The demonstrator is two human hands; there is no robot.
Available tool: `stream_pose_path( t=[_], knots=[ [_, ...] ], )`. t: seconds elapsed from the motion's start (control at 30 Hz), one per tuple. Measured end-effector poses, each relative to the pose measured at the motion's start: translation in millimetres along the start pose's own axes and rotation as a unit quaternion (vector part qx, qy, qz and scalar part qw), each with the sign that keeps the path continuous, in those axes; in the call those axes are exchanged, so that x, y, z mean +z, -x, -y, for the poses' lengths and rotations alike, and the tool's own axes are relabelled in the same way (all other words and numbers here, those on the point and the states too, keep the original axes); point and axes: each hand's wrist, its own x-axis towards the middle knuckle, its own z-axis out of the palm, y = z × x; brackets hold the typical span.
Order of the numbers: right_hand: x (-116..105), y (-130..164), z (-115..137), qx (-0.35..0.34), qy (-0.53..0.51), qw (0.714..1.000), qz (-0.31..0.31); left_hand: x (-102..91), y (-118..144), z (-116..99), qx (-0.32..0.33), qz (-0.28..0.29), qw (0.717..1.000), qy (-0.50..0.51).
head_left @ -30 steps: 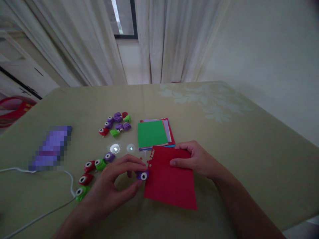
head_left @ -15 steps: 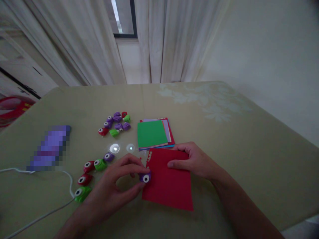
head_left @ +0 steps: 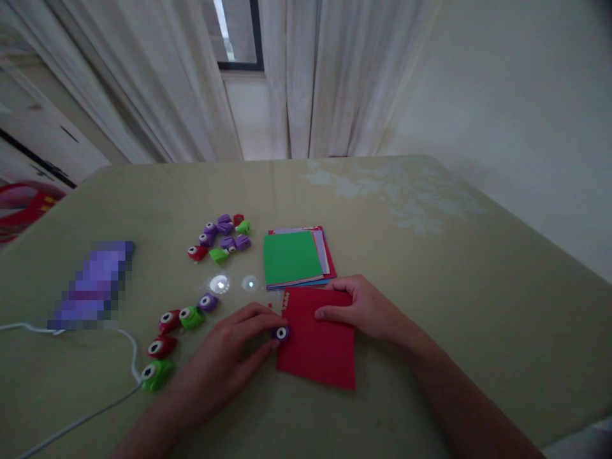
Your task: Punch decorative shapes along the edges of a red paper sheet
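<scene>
A small purple craft punch (head_left: 281, 333) sits at the left edge of a red sheet of paper (head_left: 318, 354). My left hand (head_left: 243, 341) is closed on that punch between thumb and fingers. My right hand (head_left: 356, 306) pinches the sheet near its upper right corner, thumb on top. Small cut-outs show along the sheet's upper left edge. Left of my left hand stand a purple punch (head_left: 208, 302), a red punch (head_left: 169, 320), a green punch (head_left: 192, 317) and a few more in a loose row.
A stack of coloured paper (head_left: 291, 258) lies beyond the sheet, green on top. Several more punches (head_left: 224, 239) are grouped to its left. A blurred-out phone-like object (head_left: 93, 287) and a white cable (head_left: 81, 419) lie at the left. Two shiny clear discs (head_left: 220, 284) rest mid-table.
The red sheet has moved slightly left and away from me, with my right hand on it. The purple punch in my left hand has gone slightly up and now sits level on the sheet's edge.
</scene>
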Motion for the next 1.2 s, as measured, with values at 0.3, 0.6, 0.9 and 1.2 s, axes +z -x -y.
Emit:
stream_pose_path(
  t=[0.3,0.6,0.9,1.2],
  knots=[
    [1,-2,-3,-0.016,0.063,0.998,-0.026,3.7,3,-2,-0.026,0.018,0.999,-0.009],
    [-1,-2,-2,0.0,0.063,0.998,-0.016,8.5,6,2,-0.037,0.015,0.999,0.006],
    [-2,-3,-5,0.008,0.073,0.997,-0.019,12.6,9,6,-0.045,0.015,0.999,0.01],
    [-2,-3,-5,0.022,0.064,0.998,-0.016,12.6,11,3,-0.04,0.015,0.999,-0.008]
  ],
)
